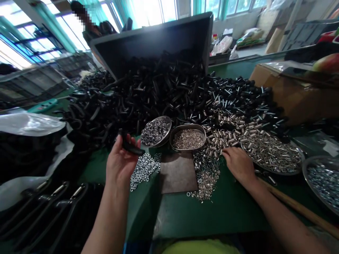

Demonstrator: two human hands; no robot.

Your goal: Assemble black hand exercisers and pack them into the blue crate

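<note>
My left hand (122, 155) is raised over the green table, its fingers wrapped round a curved black handle (132, 147). Below and to the right of that hand lies a patch of small metal nuts (145, 167). My right hand (239, 164) reaches to the lower edge of a heap of metal springs (225, 137). Its fingertips are pressed together there, and what they pinch is hidden. Between the hands, a flat square metal plate (178, 173) rests on the table, with small rings and pins (208, 181) along its right side.
A large tipped grey bin (156, 38) spills black handles (159, 88) across the back. Bowls of clips (156, 132) and tiny parts (188, 138) stand centrally. Right are a pin tray (275, 151), a bowl (321, 180), a wooden stick (299, 204) and a cardboard box (280, 91).
</note>
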